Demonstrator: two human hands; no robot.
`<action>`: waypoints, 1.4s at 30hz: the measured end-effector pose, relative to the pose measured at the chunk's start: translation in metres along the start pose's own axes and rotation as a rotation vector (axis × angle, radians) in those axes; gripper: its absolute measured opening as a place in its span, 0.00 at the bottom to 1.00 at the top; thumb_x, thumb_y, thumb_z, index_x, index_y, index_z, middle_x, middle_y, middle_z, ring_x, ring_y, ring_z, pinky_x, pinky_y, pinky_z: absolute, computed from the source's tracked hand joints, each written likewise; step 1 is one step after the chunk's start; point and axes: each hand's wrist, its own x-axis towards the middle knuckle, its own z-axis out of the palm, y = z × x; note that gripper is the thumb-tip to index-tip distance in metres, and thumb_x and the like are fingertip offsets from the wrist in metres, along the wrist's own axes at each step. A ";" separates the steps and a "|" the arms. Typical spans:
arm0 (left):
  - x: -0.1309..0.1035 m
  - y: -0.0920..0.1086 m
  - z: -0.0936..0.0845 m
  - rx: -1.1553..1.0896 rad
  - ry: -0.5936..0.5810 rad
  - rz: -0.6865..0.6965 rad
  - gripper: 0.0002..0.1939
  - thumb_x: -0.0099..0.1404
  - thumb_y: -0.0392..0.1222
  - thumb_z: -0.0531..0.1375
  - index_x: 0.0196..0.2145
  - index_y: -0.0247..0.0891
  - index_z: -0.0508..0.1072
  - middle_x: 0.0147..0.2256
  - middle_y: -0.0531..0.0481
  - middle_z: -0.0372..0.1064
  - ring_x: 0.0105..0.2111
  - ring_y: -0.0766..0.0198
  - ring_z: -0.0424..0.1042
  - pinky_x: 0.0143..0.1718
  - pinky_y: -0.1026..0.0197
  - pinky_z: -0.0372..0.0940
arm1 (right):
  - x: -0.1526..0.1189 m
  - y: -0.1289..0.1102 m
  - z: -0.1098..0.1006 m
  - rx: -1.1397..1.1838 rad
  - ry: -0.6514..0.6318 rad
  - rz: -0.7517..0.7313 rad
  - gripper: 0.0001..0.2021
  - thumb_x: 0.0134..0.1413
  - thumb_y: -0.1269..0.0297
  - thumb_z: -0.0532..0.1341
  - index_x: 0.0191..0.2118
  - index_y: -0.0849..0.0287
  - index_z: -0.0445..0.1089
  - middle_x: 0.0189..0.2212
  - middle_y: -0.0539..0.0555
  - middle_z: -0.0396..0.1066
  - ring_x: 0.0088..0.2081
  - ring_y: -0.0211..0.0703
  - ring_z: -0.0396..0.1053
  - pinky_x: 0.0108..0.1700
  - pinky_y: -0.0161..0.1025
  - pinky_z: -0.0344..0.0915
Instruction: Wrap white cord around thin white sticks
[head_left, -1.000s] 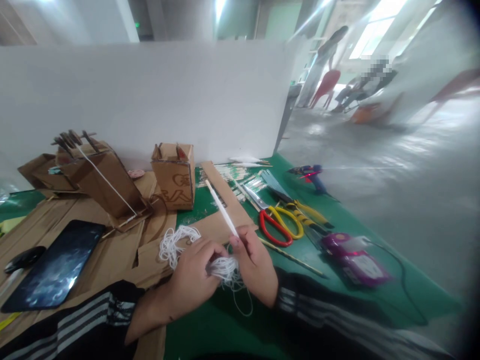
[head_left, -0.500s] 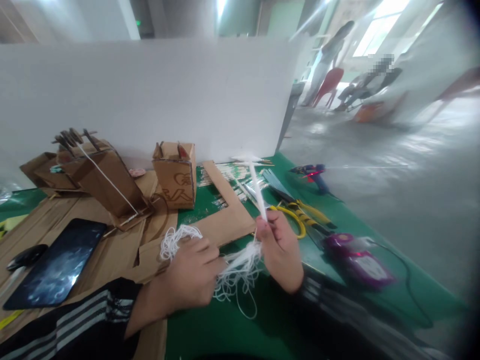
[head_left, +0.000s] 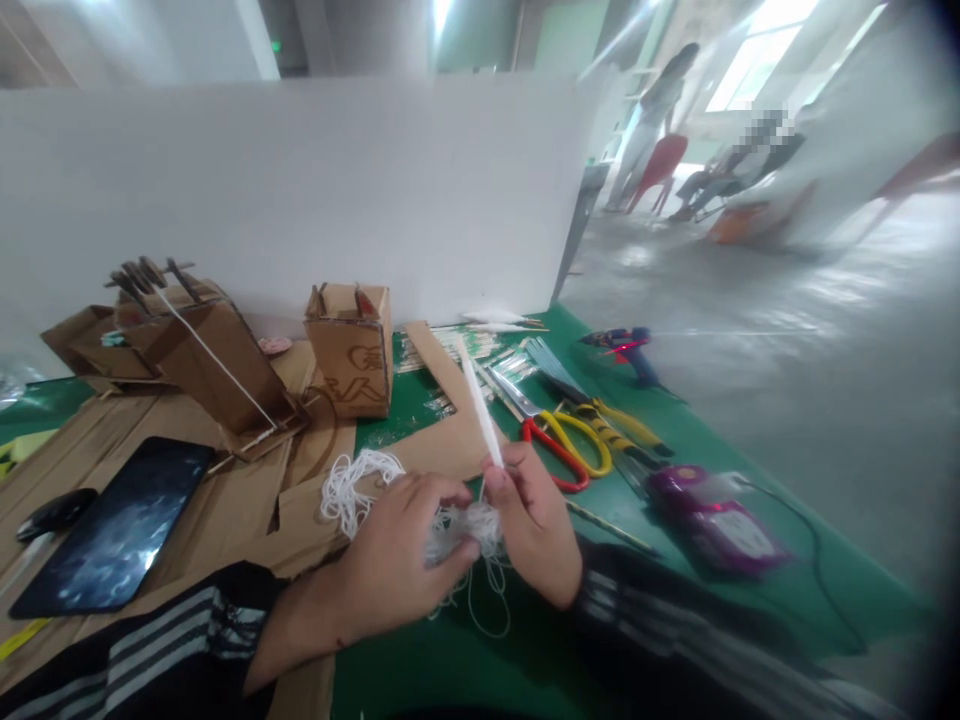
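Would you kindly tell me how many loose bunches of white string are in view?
2: one bunch on the cardboard beside the left hand, another bunch between that and the right hand. They may join behind the left hand; more may be hidden.

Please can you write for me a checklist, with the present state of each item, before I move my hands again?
1. Right hand grips the white stick: ok.
2. Left hand has firm hold of the string bundle: cannot tell, blurred.
3. String bundle neatly gathered: not ok, loops hang loose.
4. Scissors lying on the table: ok.
5. Glue gun apart from both hands: ok.
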 end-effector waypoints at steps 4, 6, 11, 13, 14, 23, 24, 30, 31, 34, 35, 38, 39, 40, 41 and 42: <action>0.003 -0.003 0.003 -0.040 0.005 0.002 0.03 0.62 0.38 0.58 0.35 0.41 0.68 0.33 0.52 0.71 0.36 0.60 0.69 0.39 0.58 0.61 | -0.005 0.001 0.005 0.010 -0.087 -0.033 0.07 0.65 0.62 0.50 0.37 0.57 0.62 0.26 0.49 0.65 0.28 0.38 0.65 0.31 0.34 0.64; 0.004 -0.002 0.001 -0.057 0.024 0.029 0.01 0.61 0.36 0.57 0.32 0.41 0.67 0.31 0.53 0.71 0.33 0.62 0.69 0.37 0.60 0.60 | -0.005 0.003 0.005 -0.009 -0.095 -0.032 0.07 0.65 0.62 0.50 0.37 0.57 0.62 0.26 0.49 0.65 0.28 0.38 0.65 0.32 0.34 0.63; 0.004 0.001 0.000 0.022 -0.015 0.005 0.05 0.54 0.31 0.58 0.28 0.39 0.66 0.27 0.54 0.68 0.29 0.64 0.67 0.32 0.62 0.58 | -0.001 0.004 -0.002 -0.117 -0.062 -0.051 0.07 0.65 0.62 0.50 0.36 0.57 0.62 0.25 0.48 0.63 0.26 0.38 0.63 0.29 0.34 0.60; 0.004 0.000 -0.001 0.045 -0.050 0.004 0.07 0.51 0.30 0.58 0.27 0.39 0.65 0.25 0.55 0.66 0.27 0.64 0.66 0.29 0.62 0.57 | 0.003 0.002 -0.007 -0.150 -0.021 -0.055 0.07 0.64 0.62 0.50 0.35 0.57 0.61 0.24 0.47 0.61 0.25 0.37 0.61 0.28 0.34 0.59; 0.004 -0.001 -0.001 0.044 -0.062 0.014 0.07 0.50 0.29 0.58 0.26 0.39 0.64 0.25 0.55 0.66 0.27 0.64 0.65 0.29 0.62 0.57 | 0.005 0.002 -0.009 -0.152 0.005 -0.043 0.08 0.64 0.62 0.51 0.35 0.57 0.61 0.23 0.46 0.60 0.23 0.37 0.59 0.26 0.34 0.58; -0.002 -0.003 -0.003 -0.414 -0.034 0.031 0.11 0.56 0.27 0.56 0.33 0.41 0.60 0.44 0.48 0.69 0.44 0.60 0.68 0.45 0.58 0.62 | 0.004 0.001 -0.005 -0.099 -0.100 -0.004 0.09 0.66 0.61 0.49 0.35 0.57 0.61 0.25 0.48 0.62 0.26 0.38 0.61 0.28 0.35 0.59; -0.002 -0.004 -0.001 -0.501 -0.047 -0.013 0.10 0.58 0.28 0.55 0.33 0.41 0.59 0.43 0.48 0.69 0.42 0.61 0.69 0.42 0.59 0.64 | 0.002 0.001 -0.003 -0.091 -0.124 -0.011 0.09 0.66 0.61 0.49 0.36 0.57 0.61 0.26 0.48 0.63 0.27 0.38 0.62 0.30 0.35 0.60; -0.003 -0.008 0.009 -0.611 -0.019 -0.201 0.03 0.65 0.37 0.54 0.34 0.40 0.61 0.31 0.52 0.63 0.31 0.65 0.64 0.33 0.64 0.62 | -0.002 0.000 0.006 -0.044 -0.175 0.082 0.11 0.66 0.59 0.50 0.34 0.58 0.62 0.26 0.48 0.65 0.28 0.37 0.63 0.31 0.34 0.61; -0.003 -0.008 0.009 -0.617 -0.031 -0.212 0.03 0.66 0.38 0.55 0.34 0.40 0.61 0.29 0.54 0.61 0.30 0.66 0.62 0.31 0.65 0.61 | -0.002 0.000 0.007 -0.031 -0.174 0.094 0.11 0.65 0.59 0.50 0.34 0.58 0.62 0.26 0.48 0.65 0.28 0.37 0.63 0.32 0.34 0.61; -0.002 -0.007 0.010 -0.782 -0.116 -0.267 0.06 0.67 0.43 0.54 0.35 0.40 0.59 0.28 0.55 0.59 0.27 0.68 0.60 0.29 0.66 0.59 | -0.003 0.001 0.008 0.015 -0.169 0.131 0.11 0.65 0.57 0.51 0.35 0.58 0.61 0.24 0.47 0.63 0.26 0.36 0.62 0.29 0.33 0.60; -0.002 -0.007 0.010 -0.852 -0.150 -0.291 0.08 0.67 0.45 0.54 0.35 0.41 0.58 0.28 0.55 0.60 0.26 0.69 0.60 0.28 0.66 0.59 | -0.003 0.002 0.008 0.023 -0.164 0.145 0.11 0.65 0.57 0.51 0.35 0.58 0.61 0.22 0.46 0.62 0.24 0.36 0.61 0.27 0.33 0.59; -0.003 -0.006 0.010 -0.980 -0.226 -0.334 0.12 0.67 0.50 0.53 0.35 0.42 0.55 0.24 0.58 0.58 0.23 0.70 0.58 0.25 0.67 0.57 | -0.002 0.003 0.006 0.037 -0.127 0.164 0.11 0.64 0.55 0.52 0.35 0.58 0.60 0.19 0.43 0.55 0.19 0.34 0.54 0.22 0.32 0.53; -0.003 -0.006 0.009 -0.988 -0.242 -0.343 0.13 0.67 0.52 0.53 0.35 0.42 0.55 0.23 0.59 0.57 0.21 0.70 0.57 0.24 0.68 0.56 | -0.001 0.003 0.005 0.044 -0.110 0.161 0.12 0.64 0.55 0.52 0.35 0.58 0.60 0.18 0.42 0.54 0.19 0.33 0.53 0.21 0.32 0.52; -0.002 -0.005 0.007 -0.966 -0.261 -0.351 0.13 0.67 0.52 0.53 0.35 0.42 0.55 0.23 0.59 0.56 0.21 0.71 0.56 0.23 0.68 0.55 | 0.000 0.002 0.004 0.056 -0.094 0.160 0.12 0.63 0.54 0.52 0.35 0.58 0.60 0.18 0.42 0.54 0.19 0.33 0.53 0.21 0.32 0.51; -0.002 -0.005 0.005 -0.910 -0.280 -0.355 0.12 0.67 0.52 0.53 0.35 0.42 0.56 0.23 0.59 0.56 0.20 0.71 0.56 0.22 0.68 0.54 | 0.002 0.001 0.002 0.071 -0.077 0.163 0.12 0.63 0.54 0.52 0.35 0.58 0.59 0.18 0.42 0.54 0.19 0.33 0.52 0.21 0.31 0.51; -0.002 -0.005 0.002 -0.814 -0.305 -0.348 0.11 0.67 0.51 0.53 0.37 0.42 0.58 0.23 0.59 0.57 0.20 0.71 0.56 0.22 0.68 0.53 | 0.003 0.000 0.000 0.090 -0.060 0.169 0.12 0.63 0.54 0.52 0.35 0.57 0.59 0.18 0.42 0.54 0.18 0.33 0.52 0.20 0.31 0.51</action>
